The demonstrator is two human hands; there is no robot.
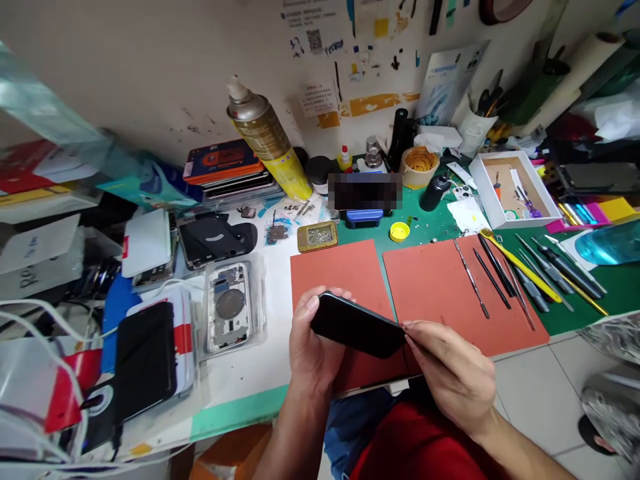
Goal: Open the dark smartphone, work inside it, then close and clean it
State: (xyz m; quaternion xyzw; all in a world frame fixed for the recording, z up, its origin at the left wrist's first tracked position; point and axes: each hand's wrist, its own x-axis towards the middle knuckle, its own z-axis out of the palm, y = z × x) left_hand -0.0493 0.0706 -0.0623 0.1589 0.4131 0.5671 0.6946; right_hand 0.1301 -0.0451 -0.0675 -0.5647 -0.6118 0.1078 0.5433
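A black phone (358, 325) is held edge-on above the near edge of a red work mat (345, 270). My left hand (311, 347) wraps round its left end, fingers curled over the top. My right hand (450, 370) pinches the phone's right end with thumb and fingertips. Both hands are closed on the phone, just above my lap.
A second red mat (440, 287) holds thin metal tools (493, 277). More screwdrivers (555, 270) lie on the green mat to the right. A spray can (270, 143), a white parts box (515, 187), an opened phone housing (229, 305) and cables crowd the left and back.
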